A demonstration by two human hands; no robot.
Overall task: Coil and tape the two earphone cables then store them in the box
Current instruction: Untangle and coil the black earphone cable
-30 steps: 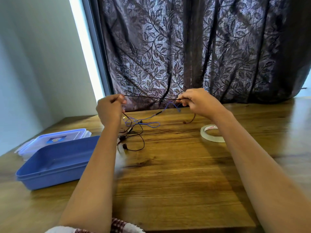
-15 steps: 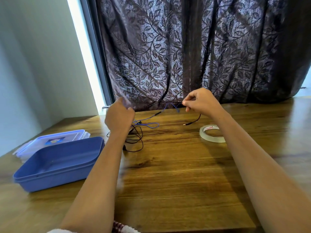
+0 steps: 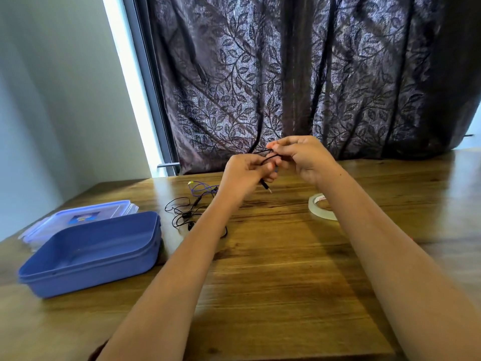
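Observation:
My left hand (image 3: 247,171) and my right hand (image 3: 303,157) are close together above the far middle of the wooden table, both pinching the black earphone cable (image 3: 268,157). Its jack plug (image 3: 266,185) sticks out below my left hand. The rest of the black cable, with its earbuds (image 3: 186,216), lies in loose loops on the table left of my left forearm. A blue earphone cable (image 3: 200,188) lies tangled just behind it. The open blue box (image 3: 88,254) stands at the left.
The box's clear lid (image 3: 78,217) lies behind the box. A roll of clear tape (image 3: 321,211) lies flat on the table, partly behind my right forearm. A dark leaf-patterned curtain (image 3: 312,87) hangs along the table's far edge.
My hands were apart with the black cable stretched between them. They have come together, and a loop of cable now sits over my left fingers. The view has shifted to the right.

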